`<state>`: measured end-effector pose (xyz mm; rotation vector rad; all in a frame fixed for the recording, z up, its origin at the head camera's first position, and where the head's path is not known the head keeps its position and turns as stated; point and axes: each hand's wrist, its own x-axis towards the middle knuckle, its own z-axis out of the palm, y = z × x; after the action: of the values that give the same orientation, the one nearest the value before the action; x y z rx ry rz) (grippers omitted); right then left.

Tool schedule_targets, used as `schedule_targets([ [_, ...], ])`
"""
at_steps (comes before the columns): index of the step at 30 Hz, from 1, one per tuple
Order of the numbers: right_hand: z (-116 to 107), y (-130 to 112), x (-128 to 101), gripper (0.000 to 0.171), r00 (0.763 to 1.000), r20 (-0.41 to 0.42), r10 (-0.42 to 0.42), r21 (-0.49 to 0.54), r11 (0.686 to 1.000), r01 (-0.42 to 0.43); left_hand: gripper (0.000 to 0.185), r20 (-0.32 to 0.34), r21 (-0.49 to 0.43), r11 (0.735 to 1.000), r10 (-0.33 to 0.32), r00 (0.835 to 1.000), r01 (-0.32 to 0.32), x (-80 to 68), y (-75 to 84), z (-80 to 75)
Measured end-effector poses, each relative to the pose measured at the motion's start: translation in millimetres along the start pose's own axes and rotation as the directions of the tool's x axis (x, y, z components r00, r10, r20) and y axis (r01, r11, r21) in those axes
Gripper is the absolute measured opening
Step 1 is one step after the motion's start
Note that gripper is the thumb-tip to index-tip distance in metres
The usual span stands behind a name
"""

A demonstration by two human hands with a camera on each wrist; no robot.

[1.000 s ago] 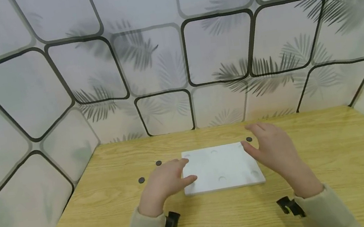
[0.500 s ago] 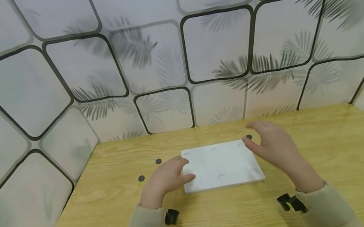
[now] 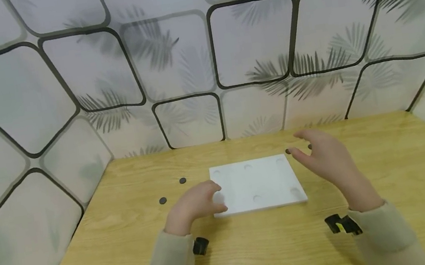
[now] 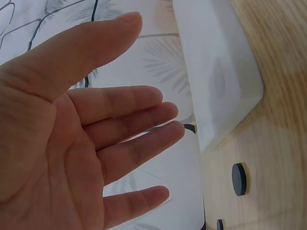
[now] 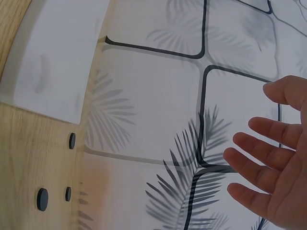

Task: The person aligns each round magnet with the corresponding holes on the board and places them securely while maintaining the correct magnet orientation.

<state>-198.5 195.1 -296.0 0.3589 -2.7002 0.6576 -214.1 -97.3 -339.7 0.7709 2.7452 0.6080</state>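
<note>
A white board (image 3: 256,184) with shallow round dimples lies flat in the middle of the wooden counter (image 3: 388,179). The left hand (image 3: 196,203) sits at the board's near left corner, fingers loosely extended and touching or just beside its left edge; the left wrist view shows the palm open with nothing in it, and the board (image 4: 218,76) just past the fingertips. The right hand (image 3: 323,159) hovers above the counter near the board's far right corner, fingers spread and relaxed, holding nothing; the right wrist view confirms the bare open palm (image 5: 273,163).

Small black discs lie on the counter. Two (image 3: 182,181) (image 3: 162,201) rest to the left of the board, apart from it and from the left hand. Another disc (image 3: 288,152) lies just beyond the board's far right corner, close under the right hand's fingers. The right wrist view shows three discs (image 5: 72,140) (image 5: 42,199) (image 5: 68,193) on that side near the wall.

The wall (image 3: 185,63) around the counter carries dark rounded outlines and palm-leaf prints.
</note>
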Motion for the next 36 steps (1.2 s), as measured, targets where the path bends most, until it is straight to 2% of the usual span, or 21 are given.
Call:
schedule_targets([
  [4, -2.4, 3.1, 1.3, 0.042, 1.0, 0.005, 0.022, 0.017, 1.0, -0.022, 0.048, 0.023, 0.025, 1.0, -0.017, 1.0, 0.017, 3.0, 0.7, 1.4],
  [9, -4.9, 5.4, 2.5, 0.04, 0.999, -0.004, 0.033, 0.03, 0.999, -0.033, 0.047, 0.034, 0.06, 0.998, -0.01, 0.999, 0.008, 6.3, -0.7, 3.9],
  [25, -1.8, 16.0, 6.3, 0.038, 0.998, 0.027, 0.059, 0.025, 0.998, -0.06, 0.042, 0.025, 0.084, 0.996, 0.006, 1.0, -0.008, 8.7, -0.3, 8.8],
  [36, -1.8, 22.6, 7.8, 0.04, 0.992, 0.072, 0.104, 0.018, 0.994, -0.106, 0.034, 0.046, 0.102, 0.995, 0.007, 0.999, -0.012, 10.6, -2.3, 10.7],
])
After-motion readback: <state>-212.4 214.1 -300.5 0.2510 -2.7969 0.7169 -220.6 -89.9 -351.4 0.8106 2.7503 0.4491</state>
